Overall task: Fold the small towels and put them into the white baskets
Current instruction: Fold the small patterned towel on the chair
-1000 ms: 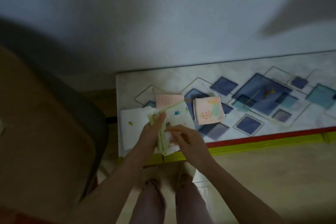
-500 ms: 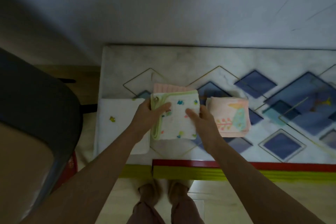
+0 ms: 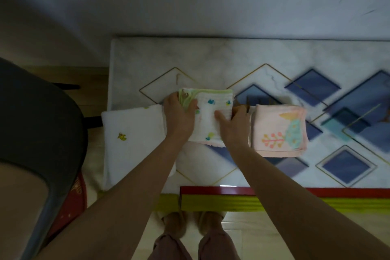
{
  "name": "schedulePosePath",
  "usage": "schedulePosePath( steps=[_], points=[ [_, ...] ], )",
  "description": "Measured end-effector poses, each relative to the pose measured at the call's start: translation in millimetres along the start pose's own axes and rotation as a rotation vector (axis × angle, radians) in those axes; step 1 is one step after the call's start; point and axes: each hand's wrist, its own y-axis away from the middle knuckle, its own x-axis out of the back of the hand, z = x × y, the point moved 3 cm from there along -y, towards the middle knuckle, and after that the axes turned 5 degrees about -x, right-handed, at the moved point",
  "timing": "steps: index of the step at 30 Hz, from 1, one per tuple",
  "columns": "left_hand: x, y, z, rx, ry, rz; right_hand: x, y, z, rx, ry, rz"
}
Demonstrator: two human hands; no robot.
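Head view, left to right: a large plain white cloth with a small yellow print [image 3: 135,139] lies flat at the left end of the marble-patterned tabletop with blue diamond tiles [image 3: 211,57], its left part hanging past the table's edge. Just right of it, the left hand [image 3: 179,116] grips the left edge of the folded white towel with green trim and small coloured prints [image 3: 211,118], thumb on top and fingers curled round the edge. The right hand [image 3: 234,126] holds the towel's right edge, thumb on top, fingers hidden behind the cloth. Change since a second ago: the towel was then bunched upright between the hands at the near edge; now it is a flat, squared packet laid on a pink folded towel, whose border shows at the near edge. Judgement: folding of this piece looks finished; basketing is not yet done, and no white basket is in view. Packet's long axis runs near-to-far, green-trimmed edge pointing away toward the wall. Just beside the right hand rests a folded pink towel with a flower and teal print [image 3: 278,131].
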Motion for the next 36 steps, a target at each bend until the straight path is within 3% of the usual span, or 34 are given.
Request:
schedulePosePath(
  steps=[6,10,17,19,23,28,31,36],
  points=[
    [-5,-11,-5,0.128,0.092,-0.064,-7,-9,-2,-0.132,-0.302,-0.094],
    [-9,-8,-5,0.221,0.130,-0.149,-6,-16,4,-0.285,-0.344,-0.230],
    [-1,16,0,0.434,0.402,-0.287,24,5,6,-0.131,-0.375,-0.387],
    [2,19,7,0.425,0.430,-0.278,47,0,4,0.032,-0.204,-0.371],
    [-3,13,22,0.299,0.383,-0.226,104,-40,-7,0.428,0.371,-0.197],
    [-21,11,22,0.216,0.200,-0.234,105,-81,-6,0.564,1.147,-0.453],
    [-24,14,15,0.222,0.165,-0.218,97,-92,-9,0.524,1.284,-0.483],
    [-22,21,6,0.267,0.134,-0.229,94,-91,-1,0.431,1.237,-0.492]
  ],
)
